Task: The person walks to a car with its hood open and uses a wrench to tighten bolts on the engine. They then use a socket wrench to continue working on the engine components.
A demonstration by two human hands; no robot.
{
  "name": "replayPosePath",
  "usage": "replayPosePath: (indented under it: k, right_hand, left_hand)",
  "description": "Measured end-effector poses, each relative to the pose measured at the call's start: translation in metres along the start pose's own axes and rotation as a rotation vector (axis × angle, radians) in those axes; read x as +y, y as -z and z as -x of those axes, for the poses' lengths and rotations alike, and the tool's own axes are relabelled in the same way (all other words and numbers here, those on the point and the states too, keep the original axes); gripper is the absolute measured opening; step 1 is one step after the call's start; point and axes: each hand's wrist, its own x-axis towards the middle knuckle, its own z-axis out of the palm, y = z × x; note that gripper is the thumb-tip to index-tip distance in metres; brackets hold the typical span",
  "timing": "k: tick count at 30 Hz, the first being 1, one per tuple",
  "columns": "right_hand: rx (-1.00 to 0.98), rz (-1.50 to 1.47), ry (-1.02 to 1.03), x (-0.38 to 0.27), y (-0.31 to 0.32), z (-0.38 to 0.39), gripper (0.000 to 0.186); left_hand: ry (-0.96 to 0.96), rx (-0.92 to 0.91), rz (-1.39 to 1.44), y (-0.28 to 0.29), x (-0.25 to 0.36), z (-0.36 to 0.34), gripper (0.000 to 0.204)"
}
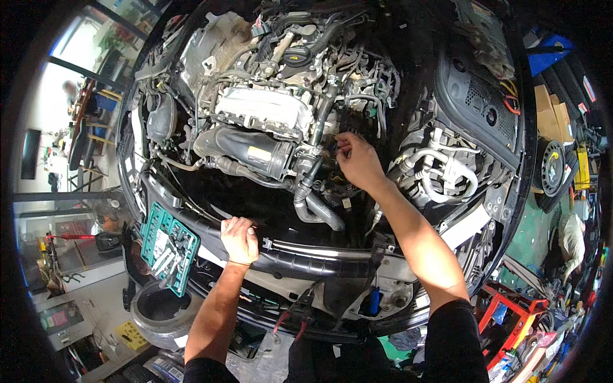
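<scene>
My left hand [241,240] is closed over the black front crossbar [306,262] of a car's open engine bay. Deeper in the bay, my right hand [359,159] has its fingers curled into a pinch beside a black hose joint [308,159]. Whatever those fingers hold, if anything, is too small to make out. A thick black air intake pipe [233,145] runs left of the right hand, below a silver heat shield [258,107]. A bent grey hose [319,210] lies between the two hands. The black oil filler cap [297,57] sits farther back on the engine.
A green tool case [169,246] with loose sockets and tools rests at the front left edge, above a tyre [163,306]. Red-handled pliers [303,306] and a blue-handled tool [374,300] lie near the front. Silver pipes [447,169] stand right of my forearm; a red rack [511,319] is beyond.
</scene>
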Motion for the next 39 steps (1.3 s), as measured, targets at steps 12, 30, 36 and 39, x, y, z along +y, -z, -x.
replayPosePath:
  k: [12,30,36,39]
  right_hand:
    - [-0.135,0.036,-0.193,0.017,-0.022,0.046,0.015]
    - [-0.615,0.591,0.035,0.021,-0.069,0.094,0.026]
    - [-0.626,0.554,0.019,0.021,-0.066,0.092,0.034]
    - [-0.567,0.495,0.0,0.021,-0.052,0.097,0.034]
  left_hand:
    - [-0.009,0.016,0.028,0.0,0.0,-0.003,0.024]
    - [-0.003,0.015,-0.004,-0.006,0.0,0.002,0.034]
    - [0.002,-0.023,-0.004,-0.005,-0.001,0.002,0.033]
    - [-0.004,0.014,0.009,-0.005,-0.001,0.002,0.033]
